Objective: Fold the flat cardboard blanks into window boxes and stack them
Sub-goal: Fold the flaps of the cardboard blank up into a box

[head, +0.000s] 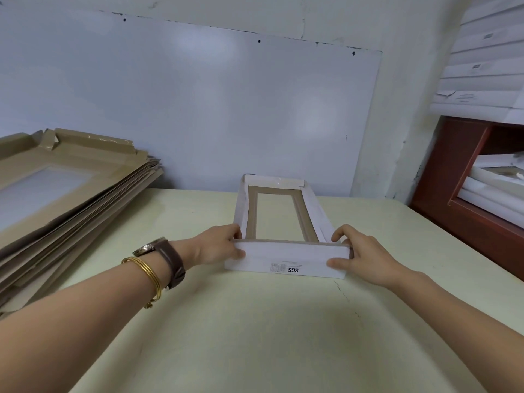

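I see the half-folded white cardboard window box (286, 254) lying near the far edge of the pale yellow table (255, 321). My left hand (218, 245) and right hand (365, 256) pinch the ends of its raised near flap, thumbs outside. A stack of flat brown cardboard blanks (71, 177) sits at the left edge.

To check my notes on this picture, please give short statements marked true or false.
1. The left hand and right hand both grip the near flap of the white cardboard window box. True.
2. The stack of flat brown cardboard blanks lies right of it. False: left.
3. A brown-strapped wristwatch is on the left wrist. True.
4. The box rests on a dark red table. False: a pale yellow table.
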### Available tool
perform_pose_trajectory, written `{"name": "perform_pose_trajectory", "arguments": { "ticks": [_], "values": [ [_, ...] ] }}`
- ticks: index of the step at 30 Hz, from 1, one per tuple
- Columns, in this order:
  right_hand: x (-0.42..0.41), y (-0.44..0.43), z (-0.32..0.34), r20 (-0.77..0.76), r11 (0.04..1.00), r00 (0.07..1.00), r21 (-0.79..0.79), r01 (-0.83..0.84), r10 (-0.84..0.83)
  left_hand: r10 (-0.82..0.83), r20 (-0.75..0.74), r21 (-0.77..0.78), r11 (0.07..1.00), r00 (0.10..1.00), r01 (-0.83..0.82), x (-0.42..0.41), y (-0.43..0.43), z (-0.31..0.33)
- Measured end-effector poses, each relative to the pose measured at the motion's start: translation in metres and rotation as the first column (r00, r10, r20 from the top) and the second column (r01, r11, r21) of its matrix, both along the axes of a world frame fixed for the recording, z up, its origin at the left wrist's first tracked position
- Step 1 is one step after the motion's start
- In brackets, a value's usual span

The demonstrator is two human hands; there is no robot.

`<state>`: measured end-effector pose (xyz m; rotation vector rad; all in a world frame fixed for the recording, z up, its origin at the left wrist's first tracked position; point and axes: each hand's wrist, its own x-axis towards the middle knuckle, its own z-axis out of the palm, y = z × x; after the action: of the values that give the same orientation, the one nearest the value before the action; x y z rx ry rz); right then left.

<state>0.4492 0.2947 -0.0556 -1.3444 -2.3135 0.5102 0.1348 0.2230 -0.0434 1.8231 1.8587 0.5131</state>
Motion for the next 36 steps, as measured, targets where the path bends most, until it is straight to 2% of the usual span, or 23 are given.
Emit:
{"name": "perform_pose_trajectory", "arguments": {
  "ticks": [7,10,16,23,28,33,36],
  "values": [
    [0.001,0.005,-0.002,-0.049,0.998,0.999,-0.058,-0.002,-0.001,0.023,0.098,-0.023,1.0,0.995,-0.021,0.001,0.002,0.001],
    [-0.004,0.005,-0.005,0.002,0.999,1.0,-0.039,0.021,-0.021,0.028,0.134,-0.02,0.999,0.991,-0.026,0.002,0.002,0.001],
    [-0.008,0.005,-0.011,-0.006,0.999,1.0,0.049,-0.022,0.022,-0.023,0.146,0.051,0.999,0.989,0.015,0.003,0.003,-0.005],
    [-0.007,0.006,-0.019,0.073,0.995,0.996,0.076,-0.06,0.054,-0.087,0.02,0.047,0.995,0.996,0.085,0.001,0.002,-0.013],
    [-0.006,-0.001,-0.022,0.096,0.996,0.992,0.038,-0.085,0.081,-0.126,-0.075,0.122,0.983,0.989,0.135,0.001,0.003,-0.018],
    [-0.002,-0.007,-0.021,0.23,0.99,0.966,0.051,-0.129,0.114,-0.145,-0.104,0.101,0.983,0.984,0.155,0.002,0.002,-0.023],
    [-0.004,-0.01,-0.022,0.278,0.986,0.954,0.09,-0.141,0.111,-0.102,-0.117,0.117,0.986,0.988,0.115,0.004,0.001,-0.024]
  ]
}}
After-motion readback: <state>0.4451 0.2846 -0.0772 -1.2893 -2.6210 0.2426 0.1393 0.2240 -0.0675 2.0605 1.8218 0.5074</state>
